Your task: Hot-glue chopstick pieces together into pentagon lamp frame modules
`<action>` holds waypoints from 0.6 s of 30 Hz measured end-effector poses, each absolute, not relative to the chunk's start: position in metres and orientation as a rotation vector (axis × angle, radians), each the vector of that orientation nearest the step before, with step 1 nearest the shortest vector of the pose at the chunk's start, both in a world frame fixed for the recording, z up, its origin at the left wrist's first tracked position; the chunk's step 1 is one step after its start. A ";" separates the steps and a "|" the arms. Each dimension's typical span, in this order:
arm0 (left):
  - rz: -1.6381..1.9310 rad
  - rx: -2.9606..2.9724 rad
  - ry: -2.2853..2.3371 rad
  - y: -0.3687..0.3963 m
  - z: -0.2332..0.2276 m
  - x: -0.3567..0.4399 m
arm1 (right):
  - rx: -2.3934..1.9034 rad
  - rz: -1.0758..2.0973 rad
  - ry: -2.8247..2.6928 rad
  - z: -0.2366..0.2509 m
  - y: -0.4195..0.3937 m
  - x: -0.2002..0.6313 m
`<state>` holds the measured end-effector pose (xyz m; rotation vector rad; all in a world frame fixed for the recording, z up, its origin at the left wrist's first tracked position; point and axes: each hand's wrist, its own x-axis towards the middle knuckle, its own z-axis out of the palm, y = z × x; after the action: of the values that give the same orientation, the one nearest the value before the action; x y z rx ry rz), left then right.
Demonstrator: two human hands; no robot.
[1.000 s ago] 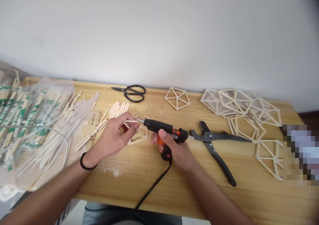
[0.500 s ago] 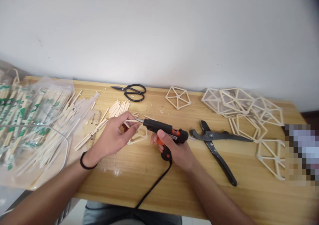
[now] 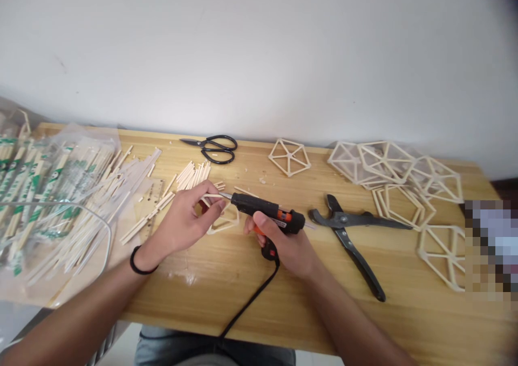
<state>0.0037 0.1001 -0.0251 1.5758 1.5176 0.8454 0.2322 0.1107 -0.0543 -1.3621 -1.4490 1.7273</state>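
Between its fingers my left hand (image 3: 188, 217) pinches a short wooden stick (image 3: 212, 195), whose right end meets the nozzle of a black and orange hot glue gun (image 3: 265, 210). My right hand (image 3: 283, 242) is wrapped round the gun's handle, fingers at the orange trigger. A clear glue stick (image 3: 310, 226) pokes out at the gun's back. On the table just behind my left fingers lies a small wooden stick frame (image 3: 225, 226), partly hidden by that hand. The gun's black cord (image 3: 251, 303) runs down over the table's front edge.
Cut sticks (image 3: 192, 176) and black-handled scissors (image 3: 218, 149) lie behind my left hand. Wrapped chopsticks (image 3: 52, 182) and a clear ruler (image 3: 156, 193) are at left. Right of the gun are a heavy cutter (image 3: 348, 220) and several stick frames (image 3: 384, 161); another frame (image 3: 289, 156) sits near the wall.
Hardly anything differs. The glue gun has shifted very slightly left, its nozzle still at the end of the stick in my left hand.
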 end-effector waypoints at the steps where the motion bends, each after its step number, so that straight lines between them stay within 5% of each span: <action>1: 0.846 1.577 1.517 0.100 -0.025 0.004 | -1.366 1.725 -1.453 -0.054 0.111 0.232; 18: 0.844 1.572 1.528 0.100 -0.027 0.004 | -1.396 1.728 -1.477 -0.053 0.113 0.231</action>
<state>0.0040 0.1003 -0.0272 1.5719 1.5277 0.8440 0.2311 0.1132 -0.0528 -1.3959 -1.4774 1.7280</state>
